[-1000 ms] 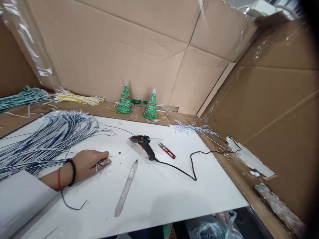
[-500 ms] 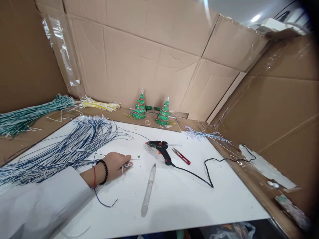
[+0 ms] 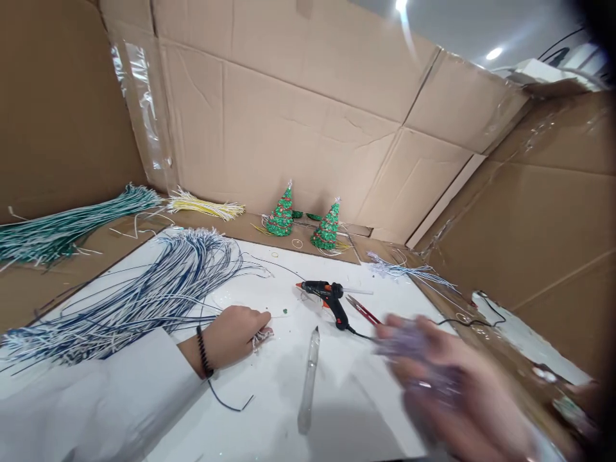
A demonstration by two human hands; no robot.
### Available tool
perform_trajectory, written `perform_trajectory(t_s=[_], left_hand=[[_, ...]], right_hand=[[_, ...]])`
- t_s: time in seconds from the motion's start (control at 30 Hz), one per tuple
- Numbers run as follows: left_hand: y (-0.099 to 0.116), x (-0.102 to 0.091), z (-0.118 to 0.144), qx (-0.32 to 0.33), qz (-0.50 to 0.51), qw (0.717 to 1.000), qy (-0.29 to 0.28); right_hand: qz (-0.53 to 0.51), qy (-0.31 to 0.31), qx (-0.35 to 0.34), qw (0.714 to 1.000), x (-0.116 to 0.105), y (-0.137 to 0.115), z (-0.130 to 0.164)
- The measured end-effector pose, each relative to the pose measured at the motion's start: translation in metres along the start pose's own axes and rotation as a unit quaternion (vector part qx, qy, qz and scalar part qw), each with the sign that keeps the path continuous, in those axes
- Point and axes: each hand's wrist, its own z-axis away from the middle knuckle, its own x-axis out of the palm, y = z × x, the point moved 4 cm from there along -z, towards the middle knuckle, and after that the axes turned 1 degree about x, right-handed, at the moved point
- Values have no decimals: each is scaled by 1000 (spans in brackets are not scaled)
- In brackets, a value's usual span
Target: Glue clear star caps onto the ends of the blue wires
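My left hand [image 3: 239,339] rests low over the white board, its fingers closed on some thin pale wires [image 3: 261,338] whose ends poke out at the fingertips. Beside and under that wrist spreads a large bundle of blue and white wires [image 3: 173,282]. At the lower right, my right hand [image 3: 476,391] is smeared by motion. It grips a clump of shiny, see-through purple pieces [image 3: 409,346], whose exact kind is blurred. Between the hands lie a clear pen-like tool with a dark tip [image 3: 310,378] and a black glue gun [image 3: 330,298].
Red-handled thread snips [image 3: 363,310] lie right of the glue gun. Two small green Christmas trees [image 3: 282,215] stand at the back. Green wires [image 3: 81,221] and yellow wires [image 3: 206,205] lie at the left, purple-tipped wires [image 3: 409,268] at the right. Cardboard walls [image 3: 298,115] enclose the board.
My right hand has come into view from the lower right with the purple pieces. My left hand keeps its hold on the wires. The whole view has shifted slightly.
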Motion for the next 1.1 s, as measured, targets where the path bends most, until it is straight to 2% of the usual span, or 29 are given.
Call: perform_trajectory(t_s=[0.07, 0.1, 0.17, 0.23, 0.3, 0.4, 0.5, 0.6, 0.73, 0.87, 1.0, 1.1], left_hand=[[2, 0, 5, 19, 5, 1000, 0], [2, 0, 7, 26, 7, 1000, 0], [3, 1, 9, 37, 10, 999, -1], [3, 2, 10, 46, 13, 999, -2], [3, 2, 10, 53, 14, 999, -2], [3, 2, 10, 60, 14, 998, 1], [3, 2, 11, 65, 19, 998, 5], [4, 2, 12, 79, 23, 997, 9], [9, 3, 13, 116, 26, 993, 13], [11, 3, 14, 138, 33, 990, 16], [7, 3, 16, 127, 31, 991, 1], [4, 2, 16, 122, 34, 992, -5]], right_hand=[[-95, -44, 55, 993, 57, 12, -42], [-102, -58, 55, 992, 87, 18, -64], [-42, -41, 18, 998, 136, 31, -104], [-2, -24, -6, 1000, 170, 47, -136], [57, -14, -50, 997, 186, 61, -156], [157, -26, -150, 976, 190, 71, -163], [259, -91, -225, 935, 189, 73, -154], [346, -156, -260, 888, 191, 73, -143], [429, -203, -277, 835, 191, 72, -132], [510, -241, -261, 784, 184, 71, -126], [528, -268, -238, 770, 170, 56, -119], [550, -250, -255, 755, 150, 34, -101]])
